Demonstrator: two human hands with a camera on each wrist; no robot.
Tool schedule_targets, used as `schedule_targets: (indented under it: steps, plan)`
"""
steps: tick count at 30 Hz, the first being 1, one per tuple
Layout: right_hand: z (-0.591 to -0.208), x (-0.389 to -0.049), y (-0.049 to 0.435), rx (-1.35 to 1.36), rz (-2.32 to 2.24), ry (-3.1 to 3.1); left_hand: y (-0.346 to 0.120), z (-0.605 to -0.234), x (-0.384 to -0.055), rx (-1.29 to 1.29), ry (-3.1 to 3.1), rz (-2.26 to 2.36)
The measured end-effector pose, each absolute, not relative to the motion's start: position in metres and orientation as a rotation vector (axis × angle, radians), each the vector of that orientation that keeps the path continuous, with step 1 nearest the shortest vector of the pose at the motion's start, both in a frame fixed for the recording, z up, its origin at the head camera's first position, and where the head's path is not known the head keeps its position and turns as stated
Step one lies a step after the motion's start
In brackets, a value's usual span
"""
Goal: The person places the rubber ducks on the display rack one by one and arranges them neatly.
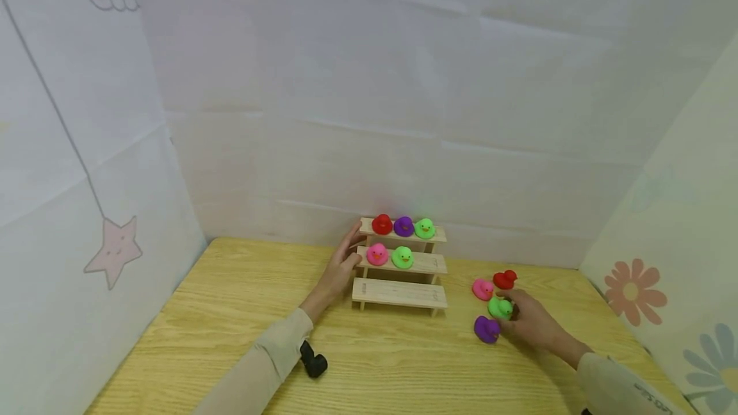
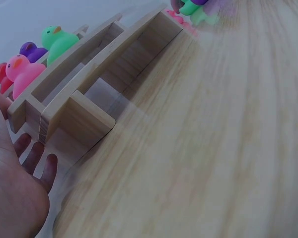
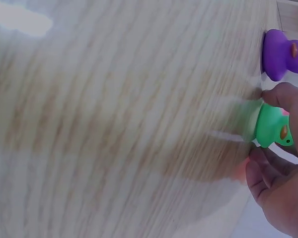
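A three-tier wooden stand (image 1: 398, 292) stands on the table, with my left hand (image 1: 339, 271) holding its left end. In the left wrist view, my left hand (image 2: 15, 173) has its thumb by the middle shelf and its other fingers below. A red, a purple and a green duck (image 1: 425, 228) sit on the top shelf; a pink duck (image 1: 377, 254) and a green duck (image 1: 403, 257) on the middle one. At the right, my right hand (image 1: 533, 322) has thumb and fingers around another green duck (image 3: 270, 125) on the table. Its far side is hidden.
Close around my right hand are a purple duck (image 1: 487, 330), a pink duck (image 1: 482, 289) and a red duck (image 1: 505, 279). White cloth walls (image 1: 403, 82) bound the wooden table (image 1: 242, 312) at the back and both sides. A black object (image 1: 313, 360) shows by my left sleeve.
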State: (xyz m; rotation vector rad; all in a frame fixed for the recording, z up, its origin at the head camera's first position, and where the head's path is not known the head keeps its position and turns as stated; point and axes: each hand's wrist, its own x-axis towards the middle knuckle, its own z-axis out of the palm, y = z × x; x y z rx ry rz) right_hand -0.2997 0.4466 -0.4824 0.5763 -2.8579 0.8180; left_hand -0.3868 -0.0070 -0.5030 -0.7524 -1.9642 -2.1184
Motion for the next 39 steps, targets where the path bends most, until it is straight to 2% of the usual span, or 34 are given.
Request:
schedule_targets:
  steps: [19, 39]
  plan:
    - [-0.481, -0.301, 0.447, 0.560, 0.800, -2.903, -0.008, -0.502, -0.386, -0.749, -2.021, -2.052]
    - [-0.467, -0.300, 0.437, 0.556, 0.784, -2.819, -0.011, -0.477, -0.366, -0.829, -1.971, -2.095]
